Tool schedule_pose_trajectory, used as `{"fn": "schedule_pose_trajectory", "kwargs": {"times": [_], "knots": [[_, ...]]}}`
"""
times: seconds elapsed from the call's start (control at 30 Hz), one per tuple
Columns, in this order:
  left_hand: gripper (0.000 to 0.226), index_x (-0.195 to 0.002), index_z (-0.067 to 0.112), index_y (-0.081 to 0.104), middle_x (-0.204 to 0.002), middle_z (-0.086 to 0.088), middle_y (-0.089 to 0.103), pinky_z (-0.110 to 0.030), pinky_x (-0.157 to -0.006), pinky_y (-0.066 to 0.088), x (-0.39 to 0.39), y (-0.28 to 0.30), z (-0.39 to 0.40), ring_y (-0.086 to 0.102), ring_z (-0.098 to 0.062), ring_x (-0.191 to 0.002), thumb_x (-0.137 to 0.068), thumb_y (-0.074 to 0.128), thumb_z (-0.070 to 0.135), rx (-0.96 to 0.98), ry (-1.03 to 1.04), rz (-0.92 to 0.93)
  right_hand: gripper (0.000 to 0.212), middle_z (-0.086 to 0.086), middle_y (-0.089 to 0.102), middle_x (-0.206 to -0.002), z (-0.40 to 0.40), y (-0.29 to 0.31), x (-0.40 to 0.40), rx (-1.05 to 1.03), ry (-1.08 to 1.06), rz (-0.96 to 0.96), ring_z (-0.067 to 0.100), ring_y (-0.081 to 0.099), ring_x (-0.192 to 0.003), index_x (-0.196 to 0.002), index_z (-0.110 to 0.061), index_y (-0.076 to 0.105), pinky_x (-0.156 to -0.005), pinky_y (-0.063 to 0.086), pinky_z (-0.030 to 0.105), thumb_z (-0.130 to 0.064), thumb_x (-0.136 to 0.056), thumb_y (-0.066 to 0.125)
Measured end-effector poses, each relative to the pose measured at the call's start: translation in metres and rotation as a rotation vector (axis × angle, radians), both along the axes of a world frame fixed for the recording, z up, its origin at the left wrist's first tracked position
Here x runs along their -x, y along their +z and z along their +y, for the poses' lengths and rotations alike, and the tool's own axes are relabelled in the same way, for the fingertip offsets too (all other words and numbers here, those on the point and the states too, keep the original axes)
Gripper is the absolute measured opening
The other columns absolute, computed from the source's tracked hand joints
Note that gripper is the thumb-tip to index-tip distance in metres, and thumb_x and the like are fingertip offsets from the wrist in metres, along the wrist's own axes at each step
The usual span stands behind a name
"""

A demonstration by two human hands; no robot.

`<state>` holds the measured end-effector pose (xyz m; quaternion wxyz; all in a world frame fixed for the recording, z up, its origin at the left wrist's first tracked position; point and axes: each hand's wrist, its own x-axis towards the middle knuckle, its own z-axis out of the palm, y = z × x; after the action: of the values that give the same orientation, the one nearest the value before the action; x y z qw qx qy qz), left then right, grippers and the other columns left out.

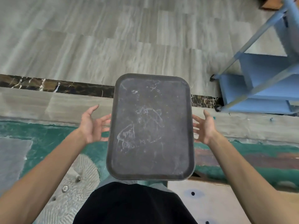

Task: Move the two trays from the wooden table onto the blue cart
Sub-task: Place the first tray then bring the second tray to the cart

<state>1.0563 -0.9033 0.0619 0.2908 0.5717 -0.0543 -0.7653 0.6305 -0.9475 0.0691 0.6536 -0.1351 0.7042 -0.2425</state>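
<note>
**Tray carried between both hands, cart ahead to the right**

The left hand (93, 125) and the right hand (204, 127) are both spread, palms turned inward and fingers splayed, one at each long side of the dark grey rectangular plastic tray (151, 126). The fingertips reach to or under the tray's long edges; whether they bear its weight from below is hidden by the tray itself, though it appears to hang above the floor with nothing else under it, so I judge it is being carried. A second rim seems to peep out along the tray's lower right edge, which may mean two trays are stacked, but the view is too poor to say.

The tray's long axis runs straight away from the body, its scuffed face up and roughly level. Both hands grip at about the same point along its length, forward of its middle, neither nearer than the other.

Beyond it lies the grey streaked tile floor (113, 38) with a dark marble strip (48, 85). The light blue shelved cart (265, 78) stands ahead and to the right, well apart from the tray, on the right hand's side. The coming move likely calls for a turn or step rightward, carrying the tray far end first toward a cart shelf.
</note>
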Motion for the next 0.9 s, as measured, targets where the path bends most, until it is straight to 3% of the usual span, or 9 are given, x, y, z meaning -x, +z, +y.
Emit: {"fn": "schedule_pose_trajectory", "kwargs": {"times": [0.1,0.27,0.4,0.57,0.67,0.73,0.9], "knots": [[0.08,-0.126,0.023,0.068,-0.125,0.0,0.065,-0.055,-0.102,0.039,0.015,0.006,-0.06,0.058,-0.03,-0.117,-0.074,0.042,0.079,-0.001,-0.124,-0.016,0.073,0.006,0.062,-0.134,-0.012,0.004,0.018,-0.007,-0.101,0.006,0.027,0.057,-0.12,-0.137,-0.034,0.062,-0.078,0.04,0.045,-0.075,-0.093,0.02],[0.084,-0.131,0.022,0.067,-0.138,-0.002,0.059,-0.059,-0.11,0.033,0.058,0.017,-0.134,0.05,-0.032,-0.135,-0.073,0.046,0.078,0.009,-0.292,-0.023,0.072,0.006,0.063,-0.13,-0.008,0.006,0.055,0.003,-0.298,-0.011,0.027,0.056,-0.119,-0.134,-0.032,0.064,-0.095,0.039,0.051,-0.074,-0.095,0.021],[0.079,-0.126,0.022,0.071,-0.139,-0.003,0.062,-0.064,-0.109,0.033,0.109,0.017,-0.179,0.053,-0.031,-0.131,-0.075,0.045,0.077,-0.008,-0.422,-0.018,0.071,0.005,0.062,-0.129,0.005,0.004,0.094,0.005,-0.443,-0.018,0.026,0.055,-0.115,-0.13,-0.032,0.066,-0.088,0.04,0.048,-0.074,-0.094,0.021],[0.078,-0.124,0.023,0.07,-0.122,0.0,0.07,-0.064,-0.098,0.041,0.198,0.014,-0.227,0.06,-0.03,-0.118,-0.075,0.045,0.077,-0.009,-0.569,-0.053,0.076,0.006,0.06,-0.131,0.016,-0.001,0.162,0.001,-0.594,-0.041,0.028,0.056,-0.117,-0.136,-0.029,0.063,-0.086,0.044,0.05,-0.077,-0.092,0.022],[0.077,-0.121,0.022,0.071,-0.104,0.001,0.075,-0.06,-0.09,0.046,0.26,0.013,-0.255,0.066,-0.027,-0.102,-0.073,0.047,0.077,-0.002,-0.642,-0.071,0.078,0.004,0.06,-0.108,0.015,-0.006,0.211,0.001,-0.664,-0.053,0.025,0.056,-0.099,-0.134,-0.028,0.064,-0.074,0.042,0.044,-0.079,-0.092,0.022],[0.077,-0.121,0.022,0.071,-0.104,0.0,0.073,-0.057,-0.084,0.048,0.307,0.012,-0.274,0.068,-0.026,-0.093,-0.073,0.046,0.077,0.004,-0.684,-0.104,0.077,0.002,0.058,-0.094,0.012,-0.009,0.245,0.0,-0.708,-0.052,0.024,0.056,-0.09,-0.134,-0.028,0.064,-0.07,0.04,0.04,-0.078,-0.092,0.022],[0.075,-0.124,0.023,0.07,-0.121,-0.001,0.07,-0.061,-0.091,0.047,0.427,0.018,-0.313,0.065,-0.031,-0.11,-0.077,0.044,0.076,0.022,-0.807,-0.121,0.073,0.002,0.058,-0.087,0.01,-0.008,0.337,-0.008,-0.792,-0.042,0.024,0.056,-0.087,-0.131,-0.03,0.065,-0.067,0.037,0.041,-0.076,-0.093,0.023]]}}
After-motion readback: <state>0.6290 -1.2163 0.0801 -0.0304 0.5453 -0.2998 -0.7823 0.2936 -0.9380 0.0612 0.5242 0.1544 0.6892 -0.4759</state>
